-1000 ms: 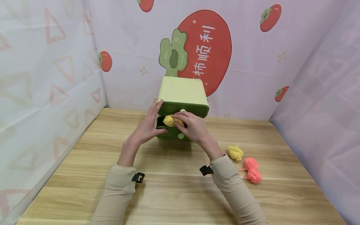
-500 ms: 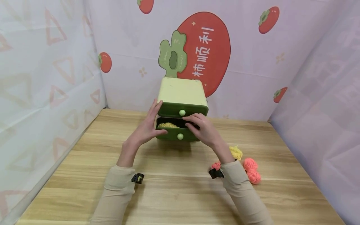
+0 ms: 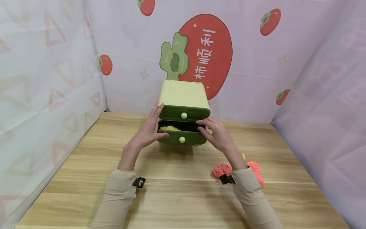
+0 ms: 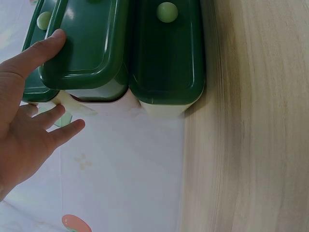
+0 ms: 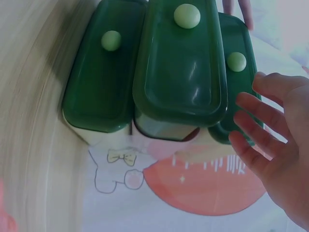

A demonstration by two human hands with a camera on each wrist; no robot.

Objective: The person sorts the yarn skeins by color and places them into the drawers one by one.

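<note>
A small cabinet [image 3: 184, 93] with a cream top and green drawer fronts stands at the back of the table. Its middle drawer [image 3: 171, 138] is pulled out, and a skein of yellow yarn [image 3: 170, 128] lies at the left inside it. My left hand [image 3: 146, 131] spreads along the cabinet's left side, the thumb over the drawer front's left end. At the drawer's right end, my right hand [image 3: 218, 135] holds nothing, its fingers loosely bent. The right wrist view shows those fingers [image 5: 263, 113] beside the top drawer [image 5: 241, 92], apart from one another.
Coral yarn skeins lie on the wooden table at right, one [image 3: 222, 170] left of my right wrist and another [image 3: 256, 171] partly behind the sleeve. A bit of yellow yarn [image 3: 243, 156] shows past the forearm. The bottom drawer [image 4: 166, 58] is pushed in. Printed cloth walls surround the table.
My right hand has released the yellow yarn into the middle drawer and moved right, to the drawer's right end. Coral yarn beside the right wrist has come into view. My left hand stays in place.
</note>
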